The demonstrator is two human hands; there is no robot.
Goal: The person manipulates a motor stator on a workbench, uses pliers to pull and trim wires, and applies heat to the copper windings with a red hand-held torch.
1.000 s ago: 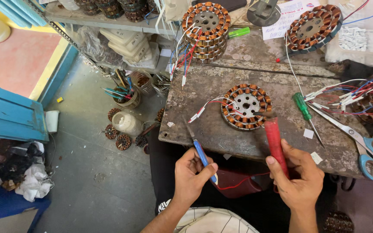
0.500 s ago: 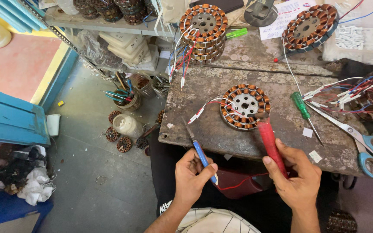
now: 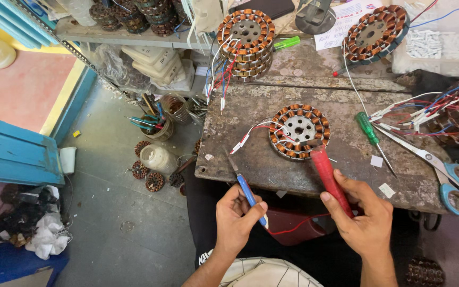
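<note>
Stator [image 3: 298,131]: a round copper-wound core with a pale holed hub lies flat in the middle of the workbench, nearer the front edge than the back, its red and white leads trailing toward the left edge
Workbench [image 3: 272,165]: worn grey top; a stack of similar wound cores [image 3: 246,42] stands at the back left corner, another core [image 3: 374,33] leans at the back edge, blue-handled scissors [image 3: 455,183] and a green screwdriver [image 3: 370,133] lie toward the right edge
Right hand [image 3: 365,218]: fingers wrapped tight round a red-handled tool [image 3: 329,175], wrist low past the front edge, the tool angled up and away so its head rests at the core's near rim
Left hand [image 3: 237,218]: closed in a pen-like pinch on a thin blue-handled tool [image 3: 248,192], its metal tip reaching over the front edge, clear of the core
Doing it well: I judge the red tool should bear on the iron rim, not the copper, with short controlled pressure; the free leads are best kept out from under it; the core looks unclamped, so it may slide
</note>
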